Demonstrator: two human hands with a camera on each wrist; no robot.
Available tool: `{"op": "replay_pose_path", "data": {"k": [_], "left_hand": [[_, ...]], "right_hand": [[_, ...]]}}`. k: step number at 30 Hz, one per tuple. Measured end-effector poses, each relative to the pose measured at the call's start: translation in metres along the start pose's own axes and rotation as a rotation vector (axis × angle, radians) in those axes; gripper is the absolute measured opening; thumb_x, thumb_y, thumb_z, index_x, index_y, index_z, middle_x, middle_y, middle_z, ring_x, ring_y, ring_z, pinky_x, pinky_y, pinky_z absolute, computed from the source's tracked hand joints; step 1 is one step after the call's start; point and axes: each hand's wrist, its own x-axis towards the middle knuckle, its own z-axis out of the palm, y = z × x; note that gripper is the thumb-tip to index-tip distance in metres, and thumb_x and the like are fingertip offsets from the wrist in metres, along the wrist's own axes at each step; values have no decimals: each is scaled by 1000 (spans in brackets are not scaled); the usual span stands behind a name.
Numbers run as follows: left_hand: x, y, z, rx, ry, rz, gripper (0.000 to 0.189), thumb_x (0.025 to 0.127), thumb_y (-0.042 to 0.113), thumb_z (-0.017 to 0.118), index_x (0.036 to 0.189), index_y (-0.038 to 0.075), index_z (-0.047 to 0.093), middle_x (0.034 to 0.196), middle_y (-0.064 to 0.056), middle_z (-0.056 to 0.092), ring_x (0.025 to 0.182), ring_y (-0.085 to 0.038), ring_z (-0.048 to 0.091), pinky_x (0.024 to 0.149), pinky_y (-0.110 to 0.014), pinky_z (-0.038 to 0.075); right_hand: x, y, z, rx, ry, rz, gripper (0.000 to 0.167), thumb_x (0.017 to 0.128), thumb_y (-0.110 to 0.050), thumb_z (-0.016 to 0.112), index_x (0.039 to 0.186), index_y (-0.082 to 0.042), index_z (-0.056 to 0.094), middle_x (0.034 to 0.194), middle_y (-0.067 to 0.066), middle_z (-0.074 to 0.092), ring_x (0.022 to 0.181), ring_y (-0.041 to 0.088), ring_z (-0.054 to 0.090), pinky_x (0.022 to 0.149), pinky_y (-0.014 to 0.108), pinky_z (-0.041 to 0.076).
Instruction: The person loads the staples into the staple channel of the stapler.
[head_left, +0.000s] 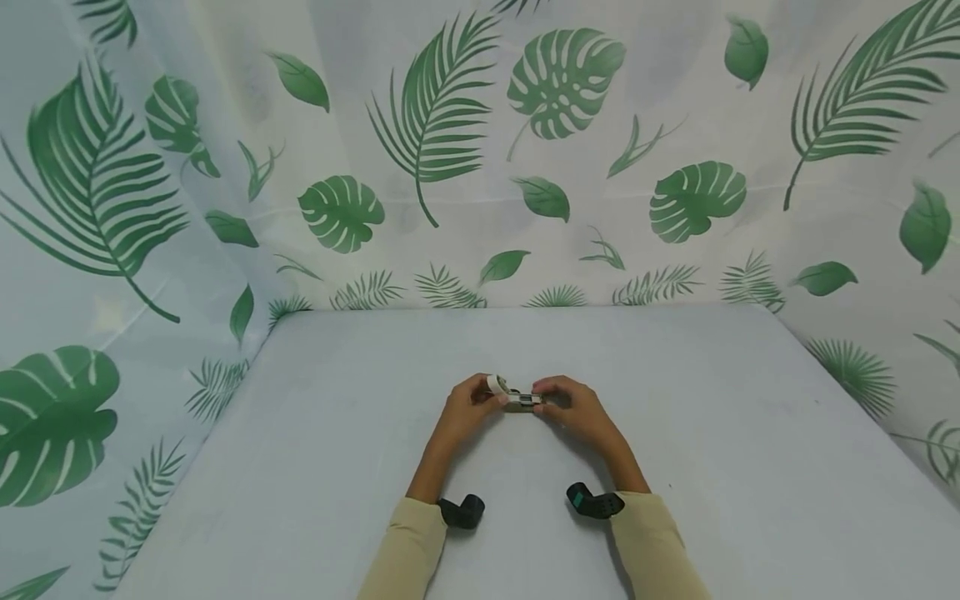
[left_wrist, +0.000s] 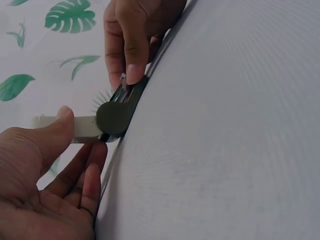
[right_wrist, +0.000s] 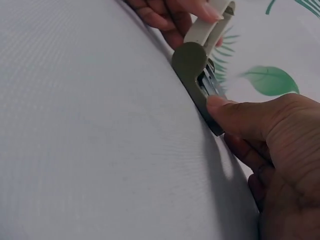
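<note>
A small stapler (head_left: 523,401) is low over the table at its middle, its white top cover (left_wrist: 86,127) swung up from the olive-green base (right_wrist: 189,61). The metal staple channel (right_wrist: 212,81) lies exposed along the base. My left hand (head_left: 463,410) holds the raised cover, thumb on one side and fingers below near the hinge. At the opposite end, my right hand (head_left: 583,410) pinches the channel and base between thumb and fingers. The right fingertips partly hide that end of the stapler.
A white-covered table (head_left: 360,467) spreads around both hands. Behind it and at the sides hangs a pale curtain (head_left: 480,242) with green leaf prints. Black wrist cameras (head_left: 463,512) sit at both cuffs of the beige sleeves (head_left: 408,546).
</note>
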Motion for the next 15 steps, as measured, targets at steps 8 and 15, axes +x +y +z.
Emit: {"op": "replay_pose_path", "data": {"k": [8,15], "left_hand": [[1,6,6,120,55,-3,23,91,18,69,110,5,68,110,-14,71,103,-27,69,91,-39,54],[5,19,15,363,82,25,17,89,15,71,101,4,68,98,-10,72,95,-25,68,83,-40,54]], "right_hand": [[5,4,6,-112,87,-77,20,80,-13,79,99,-7,73,128,18,64,125,39,51,107,58,28],[4,4,6,-100,103,-67,18,79,-8,79,95,-4,73,118,18,68,117,39,57,107,58,31]]}}
